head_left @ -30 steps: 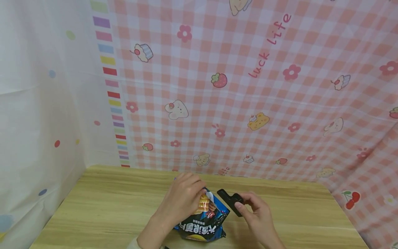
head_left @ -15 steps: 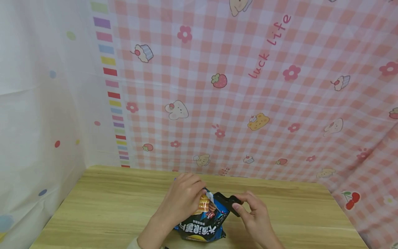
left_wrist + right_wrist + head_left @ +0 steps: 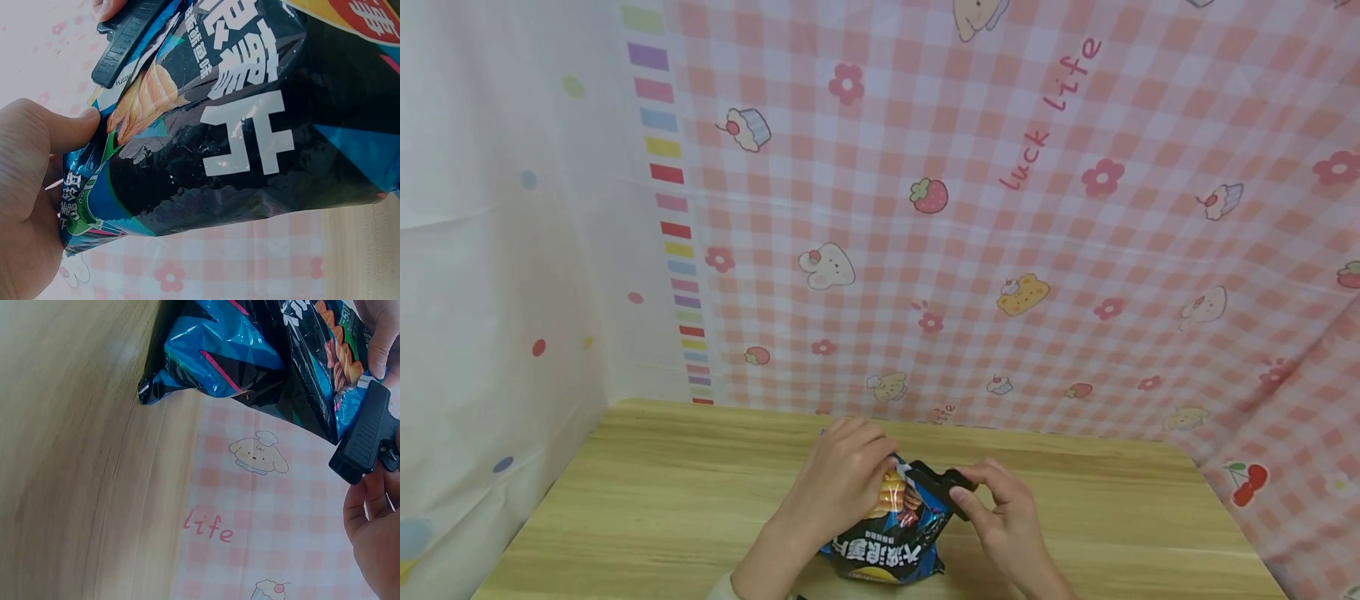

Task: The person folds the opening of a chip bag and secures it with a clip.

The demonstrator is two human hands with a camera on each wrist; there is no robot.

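Note:
A black and blue chip bag (image 3: 891, 533) with white lettering and pictured chips stands on the table. My left hand (image 3: 842, 475) grips its folded top edge, thumb on the near face, as the left wrist view shows on the bag (image 3: 250, 144). My right hand (image 3: 1007, 517) pinches a black bag clip (image 3: 942, 485) by its handles. In the right wrist view the long jaw of the clip (image 3: 365, 434) lies along the bag's top edge, close to the left thumb. Whether the jaws grip the film cannot be told.
The bag rests on a light wood-grain table (image 3: 685, 500). Behind it hangs a pink checked cloth (image 3: 880, 333) with cartoon prints, and a white dotted cloth (image 3: 497, 292) hangs at the left. A small dark object (image 3: 802, 597) shows at the bottom edge.
My right hand has moved left with the bag clip, from beside the bag onto its top edge. The left hand and the bag have stayed in place.

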